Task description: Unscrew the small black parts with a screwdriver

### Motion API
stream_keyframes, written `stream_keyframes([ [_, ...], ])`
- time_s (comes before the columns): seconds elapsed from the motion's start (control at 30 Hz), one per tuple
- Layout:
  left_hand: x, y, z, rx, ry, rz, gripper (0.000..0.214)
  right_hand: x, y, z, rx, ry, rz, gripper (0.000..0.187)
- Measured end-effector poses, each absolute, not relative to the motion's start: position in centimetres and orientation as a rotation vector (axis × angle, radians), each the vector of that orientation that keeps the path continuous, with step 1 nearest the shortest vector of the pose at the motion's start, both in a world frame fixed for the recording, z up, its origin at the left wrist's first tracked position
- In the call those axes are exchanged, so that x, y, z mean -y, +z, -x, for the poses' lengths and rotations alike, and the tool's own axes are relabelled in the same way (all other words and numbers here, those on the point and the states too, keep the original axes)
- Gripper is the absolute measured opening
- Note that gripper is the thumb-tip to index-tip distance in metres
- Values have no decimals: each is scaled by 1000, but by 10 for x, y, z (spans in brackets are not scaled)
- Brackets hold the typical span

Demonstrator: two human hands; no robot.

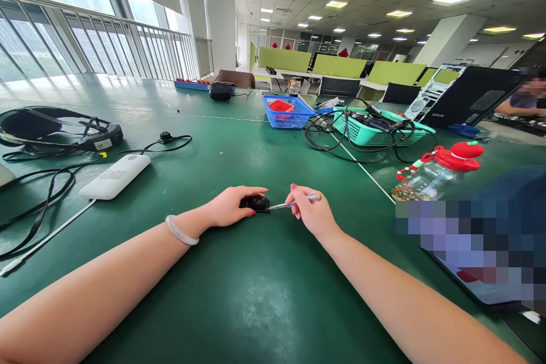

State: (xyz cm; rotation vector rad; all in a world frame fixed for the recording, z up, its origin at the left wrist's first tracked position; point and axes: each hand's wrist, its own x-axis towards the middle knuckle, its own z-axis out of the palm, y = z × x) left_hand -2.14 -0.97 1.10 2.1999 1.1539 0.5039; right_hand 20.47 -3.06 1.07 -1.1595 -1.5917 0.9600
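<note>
On the green tabletop lies a small black block-like part [258, 203], its exact kind too small to make out. My left hand [230, 205] grips it from the left, thumb on the near side and fingers on the far side. In my right hand [313, 213] is a slim screwdriver [281, 205] with a light handle and a metal shaft, held like a pen between thumb and fingers. The shaft points left and its tip is at the right end of the black part. A pale bangle [182, 231] circles my left wrist.
Left are a white power strip [115, 176], black cables and a headset [55, 128]. A blue basket [289, 119] and a teal basket [367, 135] with cables stand beyond my hands. Right are a red-capped bottle [439, 173] and a blurred device. A co-worker's arm [518, 105] shows far right.
</note>
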Motion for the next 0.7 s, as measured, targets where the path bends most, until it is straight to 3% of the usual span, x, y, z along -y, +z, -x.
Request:
stream_keyframes([
  [0.13,9,10,21,-1170,500,-2216,62,36,11,-205,1740,879,1048,44],
  [0.37,11,7,23,-1116,526,-2249,60,49,11,-197,2245,586,819,20],
  [0.7,12,8,22,-1101,597,-2189,63,35,7,-209,1545,816,1072,50],
])
